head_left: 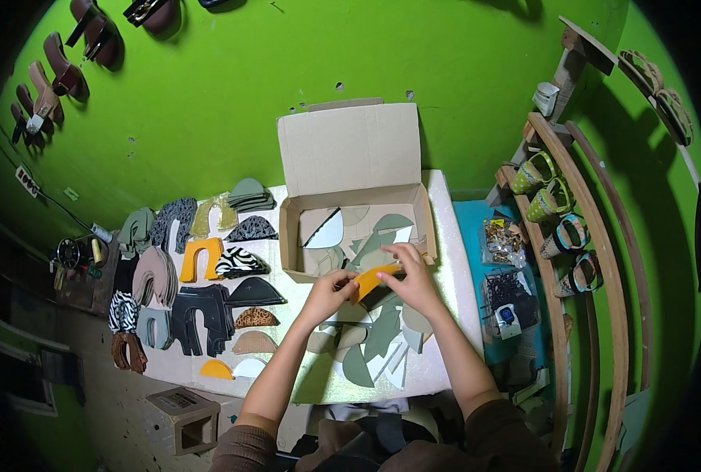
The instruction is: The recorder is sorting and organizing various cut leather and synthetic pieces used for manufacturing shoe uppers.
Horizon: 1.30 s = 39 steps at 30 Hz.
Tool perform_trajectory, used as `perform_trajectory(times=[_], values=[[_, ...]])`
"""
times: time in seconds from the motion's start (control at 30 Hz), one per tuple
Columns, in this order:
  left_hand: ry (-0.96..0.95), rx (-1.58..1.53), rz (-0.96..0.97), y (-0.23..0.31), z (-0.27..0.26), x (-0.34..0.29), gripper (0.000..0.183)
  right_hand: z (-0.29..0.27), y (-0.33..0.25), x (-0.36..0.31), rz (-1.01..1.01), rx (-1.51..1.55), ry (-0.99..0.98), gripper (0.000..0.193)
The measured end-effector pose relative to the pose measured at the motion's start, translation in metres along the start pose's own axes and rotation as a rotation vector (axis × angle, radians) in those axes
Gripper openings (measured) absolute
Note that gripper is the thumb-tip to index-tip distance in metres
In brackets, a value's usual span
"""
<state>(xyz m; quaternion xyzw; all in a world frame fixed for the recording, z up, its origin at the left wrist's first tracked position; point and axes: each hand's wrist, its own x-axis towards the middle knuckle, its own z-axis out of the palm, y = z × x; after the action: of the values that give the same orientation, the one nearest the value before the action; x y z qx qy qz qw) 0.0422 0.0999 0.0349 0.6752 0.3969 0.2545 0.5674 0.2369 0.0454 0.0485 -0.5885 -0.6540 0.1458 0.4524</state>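
Note:
In front of the open cardboard box (349, 149), I hold a yellow-orange cut piece of shoe material (374, 281) up off the table. My left hand (331, 296) pinches its left end between thumb and fingers. My right hand (412, 277) grips its right end, fingers bent over the top. Grey-green and white offcuts (383, 334) lie loose under my hands. More such pieces (382, 236) rest inside the box. Left of my left hand are stacks of curved pieces: black half-moons (256, 292), a zebra-print stack (242, 263) and orange U-shapes (201, 260).
Near the table's front edge lie an orange half-moon (216, 369) and a white one (249, 368). On the right, a wooden rack (559, 236) holds several sandals beside a teal surface (476, 228) with bagged small parts. A carton (181, 421) stands on the floor at left.

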Motion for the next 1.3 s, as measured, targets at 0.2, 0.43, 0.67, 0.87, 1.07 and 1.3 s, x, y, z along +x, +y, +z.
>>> perform_trajectory(times=[0.2,0.43,0.67,0.87,1.07,1.3], values=[[-0.009,-0.237,-0.138,-0.012,-0.008,-0.024,0.022,0.011,-0.008,-0.013,0.106,0.066,-0.185,0.018],[0.140,-0.228,-0.149,-0.038,-0.052,-0.059,0.022,0.034,-0.041,-0.026,0.348,0.369,-0.209,0.015],[0.004,-0.283,-0.139,-0.059,-0.109,-0.109,0.025,0.117,-0.089,-0.039,0.225,0.289,-0.270,0.022],[-0.058,-0.322,-0.268,-0.084,-0.168,-0.168,0.028,0.193,-0.143,-0.064,0.293,0.191,-0.321,0.022],[-0.106,-0.439,-0.352,-0.118,-0.212,-0.214,0.032,0.254,-0.177,-0.095,0.377,0.305,-0.306,0.024],[0.106,-0.172,-0.278,-0.170,-0.241,-0.265,0.030,0.308,-0.209,-0.117,0.258,0.051,-0.436,0.037]])
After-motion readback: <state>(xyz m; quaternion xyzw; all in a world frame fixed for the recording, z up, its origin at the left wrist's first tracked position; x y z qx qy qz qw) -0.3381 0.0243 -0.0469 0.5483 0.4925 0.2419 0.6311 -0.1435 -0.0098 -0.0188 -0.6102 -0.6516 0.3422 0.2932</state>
